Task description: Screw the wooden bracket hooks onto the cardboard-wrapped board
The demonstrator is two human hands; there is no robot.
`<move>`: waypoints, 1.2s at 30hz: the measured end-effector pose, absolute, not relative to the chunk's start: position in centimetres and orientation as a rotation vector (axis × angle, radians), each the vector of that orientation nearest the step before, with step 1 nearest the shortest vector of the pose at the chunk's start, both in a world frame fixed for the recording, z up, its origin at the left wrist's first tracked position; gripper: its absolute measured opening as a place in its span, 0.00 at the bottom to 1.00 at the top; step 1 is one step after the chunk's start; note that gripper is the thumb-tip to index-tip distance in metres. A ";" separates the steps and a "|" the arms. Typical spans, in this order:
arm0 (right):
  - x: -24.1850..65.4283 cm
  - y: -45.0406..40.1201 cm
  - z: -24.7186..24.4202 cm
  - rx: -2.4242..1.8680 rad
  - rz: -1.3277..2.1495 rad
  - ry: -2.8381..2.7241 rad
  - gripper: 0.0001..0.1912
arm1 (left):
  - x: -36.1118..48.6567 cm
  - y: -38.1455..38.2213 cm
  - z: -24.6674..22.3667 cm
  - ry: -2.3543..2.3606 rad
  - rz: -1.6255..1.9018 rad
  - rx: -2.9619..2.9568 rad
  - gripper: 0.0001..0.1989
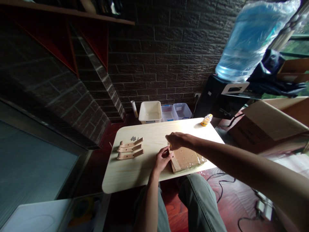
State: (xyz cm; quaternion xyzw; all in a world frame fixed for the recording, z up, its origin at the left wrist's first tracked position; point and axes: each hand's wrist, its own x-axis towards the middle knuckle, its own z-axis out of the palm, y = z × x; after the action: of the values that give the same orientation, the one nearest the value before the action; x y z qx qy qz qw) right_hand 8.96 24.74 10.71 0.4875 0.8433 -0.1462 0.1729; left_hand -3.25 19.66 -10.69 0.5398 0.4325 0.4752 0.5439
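Observation:
On the pale table [145, 166], a flat wooden panel [185, 157] in clear plastic wrap lies at the right front. A wooden strip [175, 162] runs along its left edge. My left hand [163, 159] is closed around the upper part of that strip, thumb and fingers at its sides. Just above, my right hand [176, 140] is a fist at the strip's far end, wrapped round something small and yellowish that is mostly hidden. Several shaped wooden pieces with holes [130, 155] lie at the left, with a small pile of screws [133, 138] behind them.
A small clear bottle with a yellow base [207, 120] stands at the table's back right corner. Behind the table are a cream bin [150, 111] and clear plastic bins [182, 111]. Cardboard boxes [272, 124] and a large water bottle [246, 45] are at the right.

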 end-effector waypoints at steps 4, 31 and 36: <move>9.3 24.8 10.9 1.276 -0.350 2.410 0.22 | -3.3 19.7 -10.9 1.023 1.135 1.277 0.26; 18.3 23.1 9.7 1.970 -0.583 2.702 0.19 | -3.4 19.5 -10.0 1.006 1.077 1.279 0.27; 21.2 20.7 4.4 2.577 -1.116 2.513 0.26 | -3.2 18.9 -8.9 1.003 1.097 1.333 0.23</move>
State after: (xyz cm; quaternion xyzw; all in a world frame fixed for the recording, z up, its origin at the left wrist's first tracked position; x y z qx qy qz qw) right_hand 21.15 20.70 4.44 0.6505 0.6345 -0.2816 -0.3083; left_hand -3.22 18.92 -8.89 0.5612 0.4224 0.4618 0.5416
